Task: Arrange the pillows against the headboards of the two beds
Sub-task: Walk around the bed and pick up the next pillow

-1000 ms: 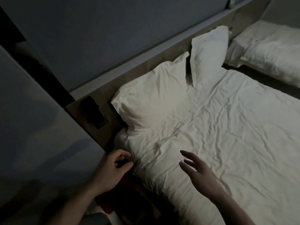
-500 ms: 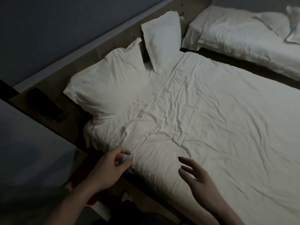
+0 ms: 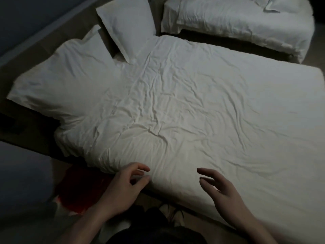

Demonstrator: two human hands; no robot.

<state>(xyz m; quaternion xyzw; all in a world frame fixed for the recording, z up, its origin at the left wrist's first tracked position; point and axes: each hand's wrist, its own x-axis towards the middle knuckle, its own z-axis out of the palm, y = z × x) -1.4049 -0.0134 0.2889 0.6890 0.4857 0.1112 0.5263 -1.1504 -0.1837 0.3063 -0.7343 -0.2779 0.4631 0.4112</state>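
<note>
Two white pillows lean on the wooden headboard of the near bed: a large one at the left and a smaller one standing tilted behind it. The second bed lies at the top right, with a pillow at its far end, partly cut off by the frame edge. My left hand hovers at the near bed's front edge, fingers curled and apart, holding nothing. My right hand floats open just above the wrinkled duvet, empty.
A narrow dark gap separates the two beds. A red object lies on the floor by the bed's front left corner. A dark panel sits on the headboard at the left. My shoes show below.
The view has swung right and down, bringing the second bed further in. Both hands kept hovering at the bed's front edge, holding nothing.
</note>
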